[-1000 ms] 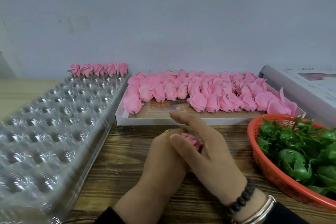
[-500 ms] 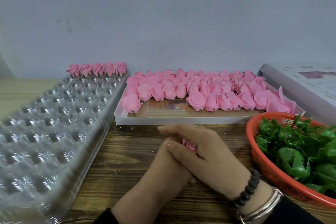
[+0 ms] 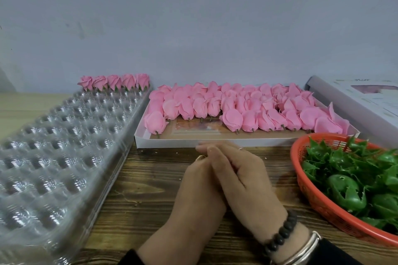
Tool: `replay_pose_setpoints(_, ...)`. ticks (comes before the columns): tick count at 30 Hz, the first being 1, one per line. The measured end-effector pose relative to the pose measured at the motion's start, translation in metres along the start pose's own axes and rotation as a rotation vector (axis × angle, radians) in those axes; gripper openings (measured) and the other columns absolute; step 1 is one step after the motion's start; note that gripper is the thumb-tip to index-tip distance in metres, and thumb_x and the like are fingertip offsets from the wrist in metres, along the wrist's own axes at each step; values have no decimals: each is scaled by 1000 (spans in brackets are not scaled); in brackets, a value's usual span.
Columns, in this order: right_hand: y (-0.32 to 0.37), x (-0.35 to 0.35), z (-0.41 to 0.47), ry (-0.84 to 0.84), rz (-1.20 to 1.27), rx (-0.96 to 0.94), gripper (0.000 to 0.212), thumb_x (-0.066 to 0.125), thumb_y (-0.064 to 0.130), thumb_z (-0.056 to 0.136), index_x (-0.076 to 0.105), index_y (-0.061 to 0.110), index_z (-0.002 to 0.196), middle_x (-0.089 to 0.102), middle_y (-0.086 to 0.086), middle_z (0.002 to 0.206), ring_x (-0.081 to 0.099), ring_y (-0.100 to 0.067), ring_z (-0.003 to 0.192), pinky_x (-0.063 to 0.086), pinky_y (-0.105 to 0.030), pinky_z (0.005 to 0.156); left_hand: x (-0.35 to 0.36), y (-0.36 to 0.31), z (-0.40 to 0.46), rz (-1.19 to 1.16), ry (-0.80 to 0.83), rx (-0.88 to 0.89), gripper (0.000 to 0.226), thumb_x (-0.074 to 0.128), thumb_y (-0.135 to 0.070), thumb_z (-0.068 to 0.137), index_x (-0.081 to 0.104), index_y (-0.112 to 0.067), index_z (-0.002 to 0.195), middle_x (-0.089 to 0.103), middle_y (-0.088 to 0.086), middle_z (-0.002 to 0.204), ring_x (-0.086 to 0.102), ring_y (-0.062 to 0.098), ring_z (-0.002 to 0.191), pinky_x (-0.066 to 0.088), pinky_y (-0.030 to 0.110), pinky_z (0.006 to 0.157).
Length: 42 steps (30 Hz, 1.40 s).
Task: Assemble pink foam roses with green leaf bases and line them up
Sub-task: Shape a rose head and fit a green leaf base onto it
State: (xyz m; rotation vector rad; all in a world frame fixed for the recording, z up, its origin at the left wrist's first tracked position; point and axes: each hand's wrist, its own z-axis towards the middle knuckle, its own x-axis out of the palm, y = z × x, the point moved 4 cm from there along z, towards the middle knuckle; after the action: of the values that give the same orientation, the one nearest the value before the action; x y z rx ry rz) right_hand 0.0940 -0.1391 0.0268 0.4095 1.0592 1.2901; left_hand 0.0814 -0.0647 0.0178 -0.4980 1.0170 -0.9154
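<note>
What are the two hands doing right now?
Left hand: cupped under the right; holding anything cannot be told.
Right hand: laid over the left; cannot be told.

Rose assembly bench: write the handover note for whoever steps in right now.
Hands: left hand and right hand are pressed together over the wooden table, right over left; whatever is between them is hidden.
Supplies: loose pink rose heads fill the white tray; green leaf bases sit in the orange basket on the right.
Done: five finished roses stand along the far row of the clear blister tray.
Left: the tray's other pockets have no roses; keep fitting bases and lining roses up.
</note>
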Motion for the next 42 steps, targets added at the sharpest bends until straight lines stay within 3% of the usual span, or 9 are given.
replay_pose_setpoints(4, 1, -1, 4, 188, -116, 1, 37, 40, 34, 87, 72, 20, 102, 69, 12, 106, 56, 3, 105, 38, -14, 95, 5, 0, 2, -45, 135, -9, 37, 57, -2, 83, 42, -35, 81, 39, -30, 82, 37, -38, 79, 31, -8, 69)
replay_pose_setpoints(7, 4, 2, 3, 364, -200, -42, 40, 41, 42, 86, 67, 24, 112, 68, 11, 108, 53, 3, 106, 37, -10, 92, 5, 6, -3, -98, 296, -65, 43, 57, 6, 74, 45, -35, 69, 48, -23, 73, 50, -22, 79, 37, -2, 63)
replay_pose_setpoints(12, 6, -8, 1, 170, -60, -70, 47, 33, 54, 83, 64, 33, 111, 63, 31, 83, 57, 7, 84, 41, -13, 80, 2, 3, -3, -281, 192, -114, 39, 59, 8, 82, 53, -30, 85, 64, -32, 72, 58, -18, 74, 41, 0, 62)
replay_pose_setpoints(16, -6, -13, 2, -20, 186, 51, 40, 38, 48, 84, 69, 27, 98, 72, 13, 91, 64, 2, 91, 47, -16, 81, -4, 2, -1, -328, 147, -122, 17, 69, -3, 78, 66, -20, 75, 70, -5, 71, 65, 1, 71, 47, 10, 62)
replay_pose_setpoints(26, -1, -1, 5, 249, -111, 25, 33, 44, 29, 83, 72, 21, 99, 71, 11, 101, 58, 1, 100, 41, -18, 93, 3, 0, -1, -126, 147, -125, 48, 59, 1, 83, 37, -41, 76, 42, -29, 75, 41, -35, 73, 32, -7, 64)
replay_pose_setpoints(29, -6, -2, 4, 315, -64, 115, 32, 48, 39, 77, 69, 31, 101, 70, 16, 98, 61, 5, 94, 48, -18, 86, 5, 1, 0, -197, 271, -196, 37, 59, 1, 81, 51, -31, 65, 54, -18, 56, 56, -5, 62, 39, 5, 58)
replay_pose_setpoints(32, -13, -7, 5, 312, -3, 172, 45, 56, 61, 64, 63, 41, 103, 68, 22, 98, 60, 9, 94, 49, -18, 86, -3, 2, 1, -377, 224, -154, 17, 64, 8, 79, 68, -8, 76, 70, 4, 75, 65, 13, 75, 52, 21, 69)
replay_pose_setpoints(38, -15, -10, 3, 306, 129, 173, 67, 66, 63, 53, 54, 42, 115, 64, 23, 108, 57, 9, 101, 45, -9, 84, -10, 4, 2, -379, 135, -67, 15, 65, 2, 80, 67, -8, 70, 68, 5, 69, 61, 6, 66, 50, 18, 61)
replay_pose_setpoints(42, -8, -10, 3, 141, 129, 105, 46, 52, 65, 67, 60, 43, 107, 62, 28, 108, 56, 9, 103, 46, -12, 86, -4, 9, 1, -297, 83, -115, 22, 64, -1, 79, 67, -20, 69, 70, -5, 72, 65, 3, 69, 52, 20, 61)
